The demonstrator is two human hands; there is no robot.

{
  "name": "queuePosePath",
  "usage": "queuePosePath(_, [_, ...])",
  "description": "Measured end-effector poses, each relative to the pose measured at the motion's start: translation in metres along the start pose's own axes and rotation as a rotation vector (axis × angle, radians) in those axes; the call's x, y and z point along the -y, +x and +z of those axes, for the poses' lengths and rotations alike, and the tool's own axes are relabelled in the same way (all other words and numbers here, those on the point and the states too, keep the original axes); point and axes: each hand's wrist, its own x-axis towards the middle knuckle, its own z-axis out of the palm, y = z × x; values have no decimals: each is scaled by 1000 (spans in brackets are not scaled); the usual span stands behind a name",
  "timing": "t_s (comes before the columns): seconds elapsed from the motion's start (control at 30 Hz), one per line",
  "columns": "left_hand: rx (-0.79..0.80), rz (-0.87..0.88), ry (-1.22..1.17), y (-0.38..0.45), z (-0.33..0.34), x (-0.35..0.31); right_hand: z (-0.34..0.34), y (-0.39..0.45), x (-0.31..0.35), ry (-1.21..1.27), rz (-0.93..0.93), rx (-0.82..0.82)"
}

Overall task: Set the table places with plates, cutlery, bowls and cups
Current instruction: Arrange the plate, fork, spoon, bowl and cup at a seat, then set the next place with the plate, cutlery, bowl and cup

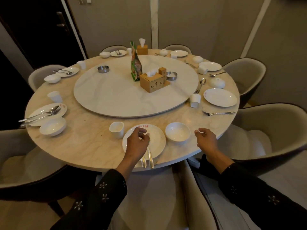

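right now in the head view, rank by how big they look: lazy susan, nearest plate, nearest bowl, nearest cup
1. lazy susan
2. nearest plate
3. nearest bowl
4. nearest cup

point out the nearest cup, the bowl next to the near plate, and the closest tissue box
nearest cup (116,129), head view, on its front wall
near bowl (177,132), head view, on its inner hollow
closest tissue box (151,83), head view, on its front face

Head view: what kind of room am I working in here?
Likely a private dining room in a restaurant: a big round table with a turntable in the middle, plates with red printed lettering such as the near plate, tissue boxes and padded chairs all round.
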Motion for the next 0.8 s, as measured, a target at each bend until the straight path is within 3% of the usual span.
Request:
queuePosePath(0.33, [217, 99, -31, -39, 125, -93, -104, 29, 11, 15, -106, 31])
queuePosePath(0.6, [200, 140, -56, -35, 240, -181, -233, 84, 31, -72, -202, 53])
queuePosePath(0.8, [208, 147, -71, -33, 287, -223, -293, 120, 51, -84, -281, 8])
